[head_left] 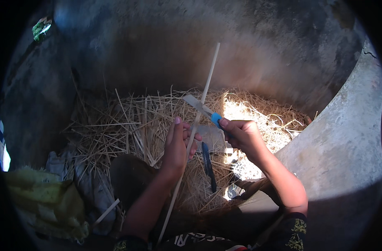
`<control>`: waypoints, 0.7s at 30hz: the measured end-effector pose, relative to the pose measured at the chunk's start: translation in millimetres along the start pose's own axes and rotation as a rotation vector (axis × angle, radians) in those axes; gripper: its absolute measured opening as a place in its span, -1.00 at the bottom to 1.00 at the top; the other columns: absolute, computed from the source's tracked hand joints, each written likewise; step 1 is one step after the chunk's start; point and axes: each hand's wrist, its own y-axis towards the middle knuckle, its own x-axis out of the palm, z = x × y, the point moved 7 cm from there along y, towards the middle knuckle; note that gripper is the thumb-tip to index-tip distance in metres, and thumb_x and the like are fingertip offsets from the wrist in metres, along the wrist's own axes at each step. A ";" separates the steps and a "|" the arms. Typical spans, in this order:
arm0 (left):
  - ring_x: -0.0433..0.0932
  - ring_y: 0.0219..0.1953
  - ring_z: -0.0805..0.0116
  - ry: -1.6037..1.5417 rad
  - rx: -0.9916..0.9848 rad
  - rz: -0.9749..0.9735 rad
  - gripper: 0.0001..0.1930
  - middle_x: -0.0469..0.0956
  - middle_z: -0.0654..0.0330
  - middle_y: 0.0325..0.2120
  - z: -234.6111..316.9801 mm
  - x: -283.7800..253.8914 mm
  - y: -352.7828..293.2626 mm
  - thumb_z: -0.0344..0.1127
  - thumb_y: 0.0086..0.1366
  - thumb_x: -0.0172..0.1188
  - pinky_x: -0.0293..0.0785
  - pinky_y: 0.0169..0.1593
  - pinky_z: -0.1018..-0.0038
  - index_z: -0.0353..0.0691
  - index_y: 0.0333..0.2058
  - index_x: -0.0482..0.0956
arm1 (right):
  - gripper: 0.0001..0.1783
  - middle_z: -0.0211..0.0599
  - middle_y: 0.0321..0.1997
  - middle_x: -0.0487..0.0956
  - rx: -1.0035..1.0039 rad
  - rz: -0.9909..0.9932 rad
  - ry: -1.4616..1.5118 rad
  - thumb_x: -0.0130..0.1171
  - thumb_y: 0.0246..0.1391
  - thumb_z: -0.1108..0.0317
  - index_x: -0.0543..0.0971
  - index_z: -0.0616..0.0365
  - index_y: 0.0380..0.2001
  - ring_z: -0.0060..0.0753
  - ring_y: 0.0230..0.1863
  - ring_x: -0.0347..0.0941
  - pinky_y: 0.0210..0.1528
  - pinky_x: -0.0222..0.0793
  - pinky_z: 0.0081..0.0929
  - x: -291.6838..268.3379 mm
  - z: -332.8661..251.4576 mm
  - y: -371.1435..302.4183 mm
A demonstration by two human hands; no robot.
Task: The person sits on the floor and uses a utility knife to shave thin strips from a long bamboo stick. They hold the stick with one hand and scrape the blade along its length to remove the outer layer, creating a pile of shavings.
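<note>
My left hand (177, 144) grips a long thin pale cane strip (209, 77) that runs from my lap up past the hands. My right hand (242, 134) is closed on the blue handle of a knife (201, 107), whose flat blade lies across the strip just above my left thumb. Both hands hover over a heap of dry straw and shavings (136, 125). A second dark blade (208, 165) lies on the straw below my hands.
A curved concrete wall (341, 142) rises at the right, and a dark wall (178, 46) stands behind the straw. Grey cloth (76, 180) and a yellow sack (40, 196) lie at the lower left. Sunlight falls on the straw at the right.
</note>
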 end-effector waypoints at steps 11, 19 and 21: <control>0.29 -0.71 0.50 -0.049 -0.036 0.009 -0.49 0.50 0.08 -0.50 -3.8 -1.7 1.8 0.23 0.46 -0.24 0.17 -0.66 0.58 -0.18 -0.14 0.25 | -0.47 -0.58 -0.70 0.35 -0.098 0.044 -0.009 0.13 0.26 -0.07 0.57 0.18 -0.57 -0.76 -0.66 0.17 -0.60 0.03 -0.70 -6.4 -17.4 -0.6; 0.29 -0.71 0.49 -0.076 -0.024 -0.010 -0.49 0.49 0.09 -0.51 -5.2 -1.6 1.9 0.25 0.45 -0.21 0.16 -0.66 0.57 -0.15 -0.16 0.27 | -0.45 -0.54 -0.76 0.36 0.010 0.087 0.044 0.18 0.21 -0.07 0.56 0.18 -0.65 -0.75 -0.72 0.13 -0.63 -0.03 -0.68 -12.5 -15.0 2.0; 0.29 -0.71 0.49 -0.081 -0.020 -0.021 -0.49 0.49 0.10 -0.51 -7.1 -3.3 2.2 0.26 0.45 -0.21 0.16 -0.66 0.57 -0.14 -0.16 0.27 | -0.47 -0.55 -0.75 0.35 -0.021 0.034 0.022 0.18 0.21 -0.06 0.55 0.17 -0.64 -0.76 -0.71 0.13 -0.63 -0.04 -0.68 -7.1 -20.7 -0.1</control>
